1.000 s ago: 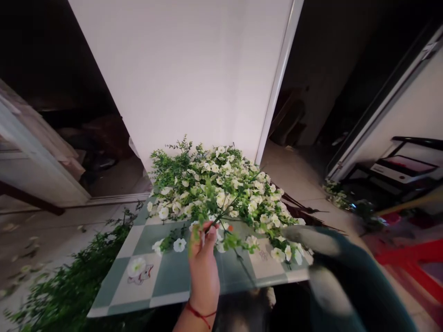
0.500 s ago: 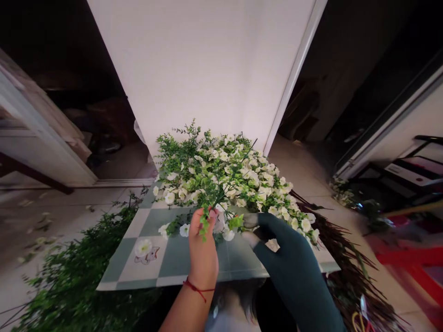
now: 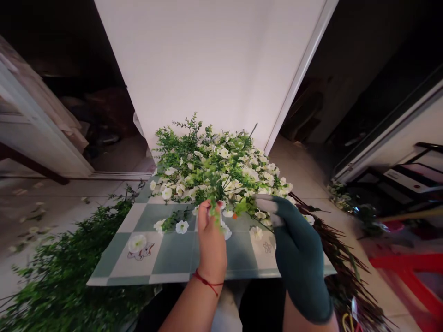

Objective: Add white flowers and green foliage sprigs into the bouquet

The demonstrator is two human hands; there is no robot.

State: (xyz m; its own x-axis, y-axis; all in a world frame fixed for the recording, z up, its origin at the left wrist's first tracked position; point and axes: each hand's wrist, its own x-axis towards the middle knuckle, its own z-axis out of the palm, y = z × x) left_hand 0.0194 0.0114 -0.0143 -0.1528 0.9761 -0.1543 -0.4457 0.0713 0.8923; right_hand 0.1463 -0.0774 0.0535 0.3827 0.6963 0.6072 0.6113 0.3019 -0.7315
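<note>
My left hand [image 3: 212, 226], with a red string bracelet, is closed around the base of a green leafy artificial stem [image 3: 218, 184], whose branches spread up and away from me. My right hand [image 3: 294, 240] wears a dark teal glove with pale fingertips. Its fingers are stretched out and parted from the thumb, just right of a light-green leaf sprig [image 3: 245, 206] with a small orange spot beside it. Beyond both hands lies a heap of white artificial flowers [image 3: 251, 173] with greenery. Loose white blossoms [image 3: 182, 226] lie near my left hand.
The checked green-and-white tabletop [image 3: 173, 258] stands against a white wall panel [image 3: 214, 60]. Leafy green branches [image 3: 79, 249] pile up at the left, brown stems [image 3: 332, 240] at the right. Scissors [image 3: 353, 313] and a red stool [image 3: 408, 267] are at the lower right.
My right hand has drawn back to the right from the leaf sprig, and its fingers have straightened. My left hand keeps hold of the stem, appearing slightly further right as the view shifts.
</note>
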